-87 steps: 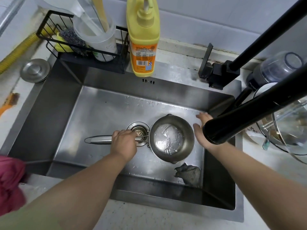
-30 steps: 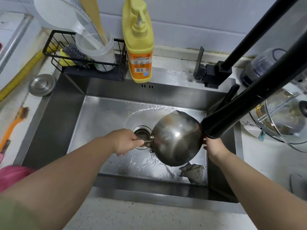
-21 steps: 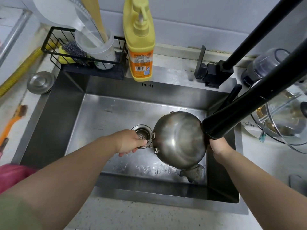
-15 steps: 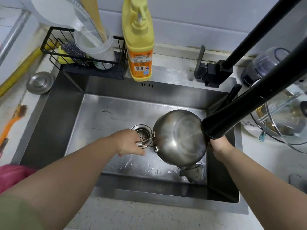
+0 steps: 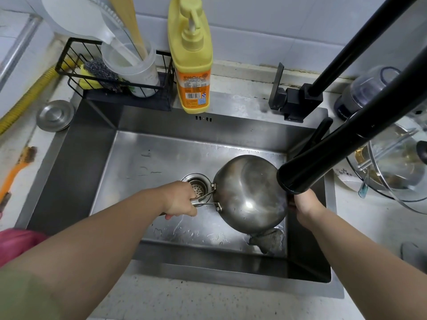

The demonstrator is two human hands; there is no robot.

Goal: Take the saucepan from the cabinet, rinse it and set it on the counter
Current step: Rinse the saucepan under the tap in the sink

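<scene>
Sink: steel basin, wet floor, drain strainer mid-basin.
Left hand: fingers clamped around the saucepan's handle.
Saucepan: held above the basin, tipped bottom-up, a grey rag lying beneath it.
Right hand: against the pan's far rim; fingers hidden, grip unclear.
Progress: rinsing looks about finished; draining now, setting it on the counter remains.

Steel saucepan tipped upside down over the sink, wet base showing.
</scene>
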